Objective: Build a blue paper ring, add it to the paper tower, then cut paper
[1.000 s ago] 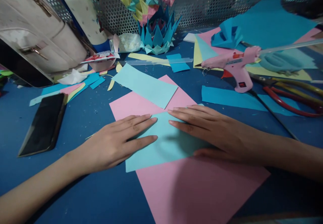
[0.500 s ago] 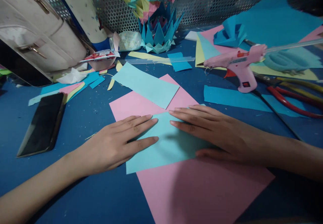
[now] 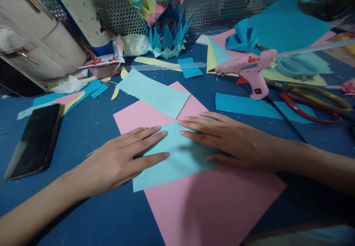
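Observation:
My left hand (image 3: 122, 157) lies flat with fingers stretched out on the left part of a light blue paper piece (image 3: 177, 157). On the right part of that same piece rests my right hand (image 3: 230, 139), palm down, its fingers also extended. Beneath it is a larger pink sheet (image 3: 210, 209), turned at an angle on the blue table. A second light blue paper strip (image 3: 154, 92) lies across the pink sheet's far corner, just beyond my fingertips. Neither hand grasps anything.
A phone (image 3: 34, 139) lies at left. On the right are a pink glue gun (image 3: 246, 70), red-and-yellow handled scissors (image 3: 310, 102) and a blue paper strip (image 3: 260, 107). Folded paper flowers (image 3: 169, 31) stand behind, near a white bag (image 3: 41, 28) and a bottle (image 3: 83, 13).
The whole view has shifted slightly, so things appear a little further left. Both hands keep their places on the light blue paper.

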A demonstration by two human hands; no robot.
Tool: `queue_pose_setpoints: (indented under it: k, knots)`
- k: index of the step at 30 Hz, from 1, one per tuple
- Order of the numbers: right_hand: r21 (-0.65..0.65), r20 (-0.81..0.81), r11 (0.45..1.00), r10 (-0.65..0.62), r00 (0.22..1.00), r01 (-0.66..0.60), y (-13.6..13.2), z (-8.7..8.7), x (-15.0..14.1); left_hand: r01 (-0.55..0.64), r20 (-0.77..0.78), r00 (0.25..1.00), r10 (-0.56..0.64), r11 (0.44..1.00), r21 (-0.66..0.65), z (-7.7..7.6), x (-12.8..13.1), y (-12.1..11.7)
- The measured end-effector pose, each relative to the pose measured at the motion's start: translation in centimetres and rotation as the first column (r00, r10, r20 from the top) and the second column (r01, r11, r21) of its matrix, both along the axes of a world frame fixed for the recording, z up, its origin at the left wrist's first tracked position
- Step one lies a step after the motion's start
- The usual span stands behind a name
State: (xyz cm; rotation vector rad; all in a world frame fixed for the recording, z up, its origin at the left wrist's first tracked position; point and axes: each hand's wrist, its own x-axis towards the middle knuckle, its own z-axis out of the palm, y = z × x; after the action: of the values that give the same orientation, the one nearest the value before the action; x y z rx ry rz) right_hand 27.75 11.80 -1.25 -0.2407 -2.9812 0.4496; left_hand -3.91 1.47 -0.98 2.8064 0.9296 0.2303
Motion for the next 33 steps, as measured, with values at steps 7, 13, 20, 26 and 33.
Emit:
queue_pose_setpoints:
  k: [7,13,20,26,33]
  knots:
    - [0.065,0.097,0.998,0.002,0.995,-0.009,0.58,0.45,0.12,0.026,0.010,1.000,-0.026,0.999,0.039,-0.26,-0.02,-0.04]
    - [0.037,0.064,0.999,-0.003,0.998,0.001,0.78,0.06,0.40,0.022,-0.009,1.000,-0.022,0.999,0.027,-0.07,0.04,-0.06]
    - [0.049,0.049,0.999,0.003,0.999,-0.006,0.64,0.19,0.43,0.032,-0.024,0.999,-0.031,0.999,0.024,0.08,0.16,0.02]
    - [0.108,0.058,0.994,0.008,0.998,-0.015,0.64,0.30,0.33,0.032,-0.007,0.999,-0.032,0.999,0.020,0.15,0.25,0.04]
    - [0.126,0.075,0.992,0.006,0.997,-0.015,0.68,0.28,0.30,0.035,-0.008,0.999,-0.035,0.999,0.017,0.16,0.21,0.09]
